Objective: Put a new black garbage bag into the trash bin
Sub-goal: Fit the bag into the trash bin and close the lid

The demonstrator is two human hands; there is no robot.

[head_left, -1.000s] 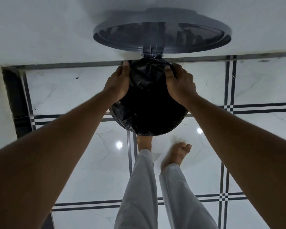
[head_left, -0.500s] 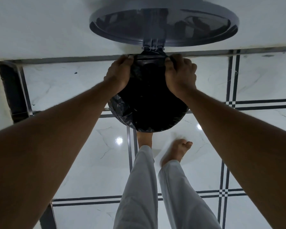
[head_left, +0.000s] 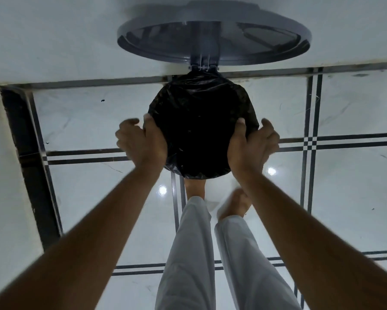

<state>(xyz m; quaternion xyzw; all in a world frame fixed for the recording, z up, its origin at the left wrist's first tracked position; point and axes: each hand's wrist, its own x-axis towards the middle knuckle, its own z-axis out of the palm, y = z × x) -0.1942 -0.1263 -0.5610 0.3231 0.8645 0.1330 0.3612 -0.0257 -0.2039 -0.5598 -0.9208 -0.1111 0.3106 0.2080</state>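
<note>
Black plastic covers the whole mouth of the one trash bin [head_left: 202, 86], which stands on the floor against the wall: a single garbage bag [head_left: 201, 130], its edge folded over the rim all the way round. The bin's one round grey lid [head_left: 213, 33] is swung up on its hinge and leans back against the white wall [head_left: 54, 41].

Two hands work the rim, one on each side. The left hand [head_left: 143, 142] is at the left edge, thumb pressed on the bag's plastic, the fingers curled down outside the rim. The right hand [head_left: 250, 146] mirrors it on the right edge, thumb on the bag and fingers bent round the outside, pinching the folded plastic.

Below are two bare feet and two pale trouser legs on glossy white floor tiles [head_left: 344, 186] crossed by dark double lines.
</note>
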